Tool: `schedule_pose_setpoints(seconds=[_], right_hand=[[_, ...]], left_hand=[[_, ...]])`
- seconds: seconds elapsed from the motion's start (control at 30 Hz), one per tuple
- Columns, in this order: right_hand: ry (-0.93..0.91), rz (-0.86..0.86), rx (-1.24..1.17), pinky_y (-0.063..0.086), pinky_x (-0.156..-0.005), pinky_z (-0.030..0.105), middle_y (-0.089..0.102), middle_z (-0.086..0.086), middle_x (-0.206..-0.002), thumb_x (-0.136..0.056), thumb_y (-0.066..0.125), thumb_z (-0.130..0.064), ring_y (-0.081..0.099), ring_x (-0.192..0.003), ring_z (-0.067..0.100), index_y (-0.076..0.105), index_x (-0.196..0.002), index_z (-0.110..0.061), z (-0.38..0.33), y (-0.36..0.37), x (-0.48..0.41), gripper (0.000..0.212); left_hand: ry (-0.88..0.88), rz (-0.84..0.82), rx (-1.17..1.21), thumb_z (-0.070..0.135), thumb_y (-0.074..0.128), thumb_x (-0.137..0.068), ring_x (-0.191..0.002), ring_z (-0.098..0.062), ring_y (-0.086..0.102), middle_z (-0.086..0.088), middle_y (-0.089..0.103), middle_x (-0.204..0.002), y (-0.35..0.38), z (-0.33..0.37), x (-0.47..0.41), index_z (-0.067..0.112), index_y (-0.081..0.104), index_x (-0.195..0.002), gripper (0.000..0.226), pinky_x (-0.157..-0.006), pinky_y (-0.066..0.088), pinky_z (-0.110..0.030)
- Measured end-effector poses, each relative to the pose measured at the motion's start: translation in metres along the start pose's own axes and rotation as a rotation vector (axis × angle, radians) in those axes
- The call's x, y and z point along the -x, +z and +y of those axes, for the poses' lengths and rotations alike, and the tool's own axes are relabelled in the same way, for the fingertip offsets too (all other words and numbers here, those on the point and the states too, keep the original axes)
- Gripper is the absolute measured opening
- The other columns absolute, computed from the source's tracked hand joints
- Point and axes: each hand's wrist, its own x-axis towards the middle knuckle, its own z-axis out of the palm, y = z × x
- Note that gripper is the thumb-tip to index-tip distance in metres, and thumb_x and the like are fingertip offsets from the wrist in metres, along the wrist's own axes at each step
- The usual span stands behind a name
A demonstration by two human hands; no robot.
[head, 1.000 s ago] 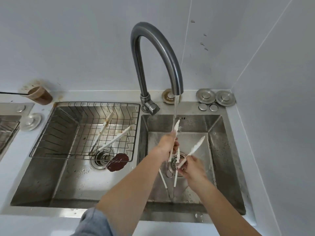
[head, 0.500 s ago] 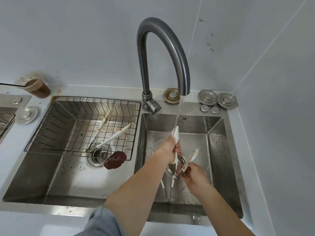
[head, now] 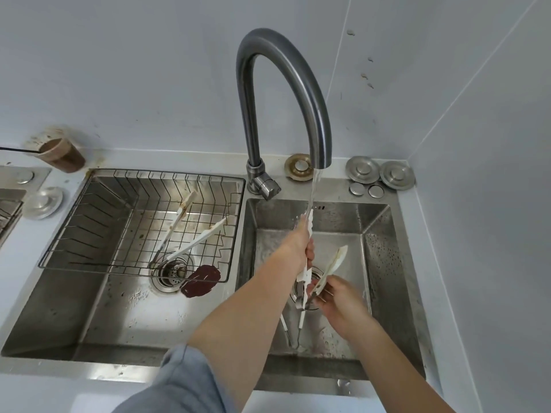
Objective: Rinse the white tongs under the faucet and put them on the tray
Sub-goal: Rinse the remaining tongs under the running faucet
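Note:
White tongs (head: 307,271) are held over the right sink basin (head: 378,251), under the stream of water from the grey curved faucet (head: 298,81). My left hand (head: 298,245) grips one arm of the tongs, whose tip reaches up into the stream. My right hand (head: 335,296) holds the other arm, whose tip (head: 338,257) splays to the right. The hinge end hangs low in the basin. A second pair of stained white tongs (head: 190,231) lies in the wire tray (head: 89,192) over the left basin.
A dark red round piece (head: 201,280) lies by the left basin's drain. A brown cup (head: 61,155) stands on the counter at the back left. Several metal drain plugs (head: 380,174) sit behind the right basin. Walls close in at the back and right.
My view has shifted a little. The tongs' right arm has swung lower and nearer my right hand. The left arm stays under the water.

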Motion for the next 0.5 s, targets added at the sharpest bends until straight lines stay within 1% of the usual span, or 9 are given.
schedule_pose_setpoints(seconds=[0.1, 0.17, 0.23, 0.3, 0.33, 0.4, 0.5], right_hand=[[-0.017, 0.02, 0.022, 0.051, -0.062, 0.033, 0.055, 0.02, -0.076, -0.098, 0.036, -0.001, 0.056, -0.069, 0.027, 0.052, -0.082, 0.004, -0.003, -0.002, -0.004, 0.023], [-0.003, 0.029, 0.002, 0.05, -0.063, 0.033, 0.055, 0.021, -0.078, -0.098, 0.036, -0.001, 0.057, -0.07, 0.027, 0.052, -0.083, 0.004, -0.004, -0.005, -0.008, 0.023], [0.029, 0.012, -0.031, 0.05, -0.064, 0.033, 0.055, 0.021, -0.079, -0.098, 0.038, -0.001, 0.057, -0.07, 0.027, 0.052, -0.084, 0.005, -0.006, -0.008, -0.011, 0.021], [0.05, -0.016, -0.022, 0.048, -0.062, 0.031, 0.055, 0.017, -0.075, -0.098, 0.039, -0.002, 0.055, -0.065, 0.023, 0.054, -0.086, 0.004, -0.006, -0.009, -0.013, 0.02], [0.055, -0.025, -0.006, 0.047, -0.061, 0.031, 0.055, 0.015, -0.073, -0.097, 0.04, -0.002, 0.053, -0.063, 0.022, 0.055, -0.088, 0.004, -0.005, -0.009, -0.014, 0.019], [0.07, -0.037, 0.012, 0.047, -0.061, 0.032, 0.054, 0.015, -0.07, -0.097, 0.04, -0.002, 0.051, -0.061, 0.022, 0.056, -0.089, 0.004, -0.004, -0.007, -0.014, 0.019], [0.076, -0.058, 0.041, 0.049, -0.06, 0.035, 0.054, 0.017, -0.069, -0.096, 0.039, 0.0, 0.052, -0.06, 0.025, 0.055, -0.084, 0.007, -0.003, 0.001, -0.01, 0.02]], left_hand=[[0.016, 0.017, 0.027, 0.058, 0.023, -0.097, -0.034, -0.012, 0.025, 0.002, 0.032, -0.049, 0.003, -0.003, -0.01, 0.015, 0.035, -0.059, 0.058, -0.038, 0.021, -0.019], [0.046, -0.017, 0.126, 0.051, 0.021, -0.1, -0.032, -0.011, 0.028, 0.002, 0.035, -0.048, 0.003, -0.006, -0.012, 0.013, 0.042, -0.064, 0.056, -0.038, 0.025, -0.019], [0.068, -0.08, 0.225, 0.044, 0.026, -0.102, -0.034, -0.011, 0.035, 0.001, 0.039, -0.049, -0.001, -0.009, -0.008, 0.009, 0.05, -0.079, 0.048, -0.039, 0.032, -0.02], [0.083, -0.152, 0.311, 0.037, 0.032, -0.103, -0.037, -0.011, 0.04, -0.002, 0.043, -0.053, -0.007, -0.012, -0.003, 0.009, 0.05, -0.096, 0.034, -0.037, 0.035, -0.019], [0.091, -0.177, 0.326, 0.037, 0.035, -0.102, -0.038, -0.011, 0.04, -0.002, 0.043, -0.054, -0.01, -0.013, -0.001, 0.01, 0.049, -0.097, 0.031, -0.036, 0.034, -0.018], [0.11, -0.176, 0.284, 0.04, 0.04, -0.1, -0.036, -0.009, 0.037, 0.001, 0.041, -0.052, -0.014, -0.013, 0.004, 0.013, 0.048, -0.091, 0.03, -0.033, 0.029, -0.016], [0.127, -0.074, 0.145, 0.054, 0.044, -0.094, -0.032, -0.008, 0.032, 0.002, 0.037, -0.05, -0.014, -0.008, 0.005, 0.013, 0.048, -0.077, 0.045, -0.032, 0.024, -0.016]])
